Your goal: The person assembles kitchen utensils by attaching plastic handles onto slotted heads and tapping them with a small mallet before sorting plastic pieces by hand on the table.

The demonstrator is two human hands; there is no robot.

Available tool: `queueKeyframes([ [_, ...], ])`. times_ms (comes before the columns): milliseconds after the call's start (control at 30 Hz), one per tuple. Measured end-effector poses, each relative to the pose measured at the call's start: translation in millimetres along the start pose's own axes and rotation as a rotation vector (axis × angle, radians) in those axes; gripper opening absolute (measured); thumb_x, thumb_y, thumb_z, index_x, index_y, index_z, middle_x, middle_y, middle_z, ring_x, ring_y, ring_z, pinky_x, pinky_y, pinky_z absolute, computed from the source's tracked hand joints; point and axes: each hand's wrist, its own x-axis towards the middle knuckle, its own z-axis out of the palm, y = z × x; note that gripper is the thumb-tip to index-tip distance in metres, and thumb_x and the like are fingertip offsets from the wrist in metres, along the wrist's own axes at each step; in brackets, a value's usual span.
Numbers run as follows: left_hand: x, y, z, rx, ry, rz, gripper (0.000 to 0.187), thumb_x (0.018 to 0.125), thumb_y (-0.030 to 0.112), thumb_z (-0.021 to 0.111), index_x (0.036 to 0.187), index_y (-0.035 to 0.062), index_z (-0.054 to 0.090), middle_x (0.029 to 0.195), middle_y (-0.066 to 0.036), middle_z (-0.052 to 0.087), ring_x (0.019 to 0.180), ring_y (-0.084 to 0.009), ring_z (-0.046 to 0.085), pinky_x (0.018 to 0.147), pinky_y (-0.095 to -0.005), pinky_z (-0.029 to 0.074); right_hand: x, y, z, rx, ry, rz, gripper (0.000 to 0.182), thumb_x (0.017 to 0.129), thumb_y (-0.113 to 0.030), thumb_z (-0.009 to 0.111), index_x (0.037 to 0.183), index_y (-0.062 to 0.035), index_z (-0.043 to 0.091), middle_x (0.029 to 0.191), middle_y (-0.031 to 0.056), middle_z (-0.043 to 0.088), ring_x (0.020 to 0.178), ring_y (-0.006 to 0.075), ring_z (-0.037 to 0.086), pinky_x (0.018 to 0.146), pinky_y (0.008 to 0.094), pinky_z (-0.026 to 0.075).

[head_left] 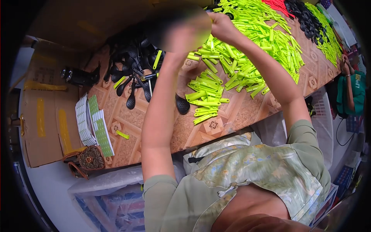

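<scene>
Both my arms reach up to the far side of the table. A blurred patch hides most of my left hand (182, 39), so its fingers and anything in them cannot be made out. My right hand (222, 28) is closed, with its fingertips at the edge of that blur; what it grips is hidden. Below and right of my hands spreads a large heap of lime-green plastic handles (247, 50), with a smaller pile (206, 94) nearer to me. Left of my left forearm lie black slotted spoons (131, 101) and other black utensil heads. A small hammer (150, 79) rests among them.
A black ladle-like head (182, 104) lies right of my left forearm. Printed label sheets (101, 129), a patterned purse (91, 160) and a cardboard box (50, 104) line the left side. Black pieces (305, 19) lie farther right. Another person's arm (349, 83) shows at the right edge.
</scene>
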Motion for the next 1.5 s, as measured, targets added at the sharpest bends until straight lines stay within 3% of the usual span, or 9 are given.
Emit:
queueKeyframes([
  [67,-12,1,-25,0.521,0.209,0.128,0.027,0.090,0.015,0.053,0.114,0.0031,0.055,0.083,-0.011,0.064,0.070,-0.0200,0.064,0.062,-0.0318,0.050,14,30,8,-0.004,0.001,0.103,0.018,0.087,-0.019,0.062,0.099,-0.0063,0.064,0.090,0.0099,0.067,0.079,0.0214,0.065,0.069,0.0305,0.050],
  [133,-16,-20,-60,1.043,0.508,0.513,0.024,0.087,0.020,0.053,0.106,0.0054,0.057,0.084,-0.016,0.065,0.077,-0.0335,0.064,0.071,-0.0412,0.049,7,58,20,-0.393,-0.069,-0.256,0.027,0.082,-0.021,0.065,0.106,-0.0104,0.064,0.095,0.0111,0.064,0.083,0.0282,0.064,0.070,0.0371,0.051],
  [333,-43,-30,-76,1.220,0.254,-0.102,0.024,0.082,0.028,0.060,0.101,0.0158,0.063,0.088,-0.019,0.066,0.087,-0.0366,0.063,0.076,-0.0437,0.048,-4,74,29,-0.749,-0.291,0.013,0.024,0.080,-0.023,0.056,0.100,-0.0105,0.063,0.094,0.0132,0.065,0.083,0.0306,0.065,0.070,0.0419,0.053],
  [400,-38,-45,-75,1.237,0.299,0.046,0.025,0.080,0.022,0.060,0.104,0.0137,0.064,0.098,-0.016,0.063,0.083,-0.0355,0.063,0.075,-0.0439,0.049,0,76,5,-0.774,-0.294,0.141,0.026,0.082,-0.024,0.054,0.102,-0.0106,0.063,0.090,0.0138,0.066,0.086,0.0309,0.064,0.072,0.0421,0.052],
  [567,-1,-78,-61,1.333,0.275,0.420,0.029,0.079,0.008,0.055,0.108,0.0085,0.061,0.102,-0.013,0.056,0.077,-0.0353,0.064,0.069,-0.0444,0.051,-8,80,-53,0.287,-0.164,0.585,0.024,0.090,-0.026,0.054,0.104,-0.0079,0.064,0.089,-0.0013,0.069,0.056,-0.0005,0.041,0.044,0.0154,0.030],
  [733,15,-79,-33,1.460,0.139,0.278,0.012,0.080,0.006,0.052,0.090,0.0056,0.059,0.093,-0.014,0.058,0.077,-0.0364,0.064,0.065,-0.0466,0.051,-39,64,-69,0.547,-0.152,0.710,0.029,0.092,-0.025,0.052,0.116,-0.0094,0.058,0.102,-0.0034,0.067,0.066,-0.0014,0.048,0.053,0.0138,0.034],
  [1067,-34,-46,7,1.206,-0.157,0.219,0.032,0.075,0.010,0.060,0.107,0.0071,0.064,0.102,-0.014,0.061,0.093,-0.0341,0.059,0.081,-0.0411,0.048,-95,75,-50,0.401,-0.198,0.695,0.029,0.091,-0.024,0.052,0.109,-0.0034,0.059,0.092,0.0051,0.065,0.073,0.0118,0.061,0.064,0.0248,0.048],
  [1167,-22,-50,12,1.213,-0.138,0.252,0.031,0.076,0.012,0.063,0.107,0.0068,0.064,0.108,-0.013,0.058,0.096,-0.0337,0.058,0.081,-0.0405,0.048,-106,49,-39,-0.221,-0.196,0.473,0.035,0.086,-0.020,0.053,0.114,-0.0002,0.057,0.104,0.0226,0.061,0.102,0.0370,0.057,0.090,0.0410,0.044],
  [1500,7,-45,116,0.983,-0.221,0.493,0.036,0.086,0.024,0.062,0.118,0.0082,0.058,0.103,-0.014,0.058,0.089,-0.0314,0.059,0.075,-0.0389,0.048,-138,52,-81,-0.309,0.160,0.299,0.027,0.092,-0.018,0.050,0.111,-0.0010,0.060,0.103,0.0202,0.061,0.097,0.0340,0.058,0.087,0.0399,0.045],
])
